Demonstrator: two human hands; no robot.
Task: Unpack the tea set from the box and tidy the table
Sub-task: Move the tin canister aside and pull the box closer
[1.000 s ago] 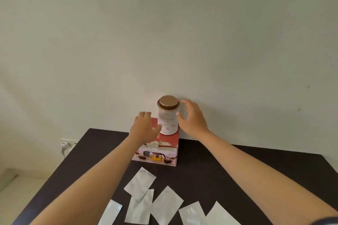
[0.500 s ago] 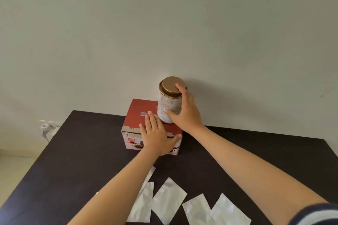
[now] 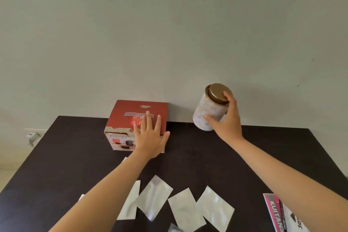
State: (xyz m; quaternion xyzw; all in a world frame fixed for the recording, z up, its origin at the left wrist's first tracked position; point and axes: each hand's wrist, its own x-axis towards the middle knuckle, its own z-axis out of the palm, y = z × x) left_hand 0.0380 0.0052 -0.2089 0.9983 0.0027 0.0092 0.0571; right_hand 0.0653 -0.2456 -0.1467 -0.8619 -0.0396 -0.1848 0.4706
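Tin held tilted over the table's far edge, box not yet opened

The right hand (image 3: 227, 122) grips the white tea tin (image 3: 208, 112) with thumb on the wall and fingers curled over its bronze lid (image 3: 218, 93), holding it tilted to the right of the red box (image 3: 136, 121); if the lid is only pressed on, I'd guess it could slip, and the tin could drop onto the dark table (image 3: 263, 149) or knock the wall behind. The left hand (image 3: 150, 137) lies flat, fingers straight and spread, on the near right corner of the box, which sits at the far edge; a push might slide it. The box is closed, so its contents are hidden. The left arm covers part of the silver sachets (image 3: 185, 208) near me, and the pink leaflet (image 3: 276, 214) is cut off at the bottom right. Whether the tin's base touches the table I can't tell.
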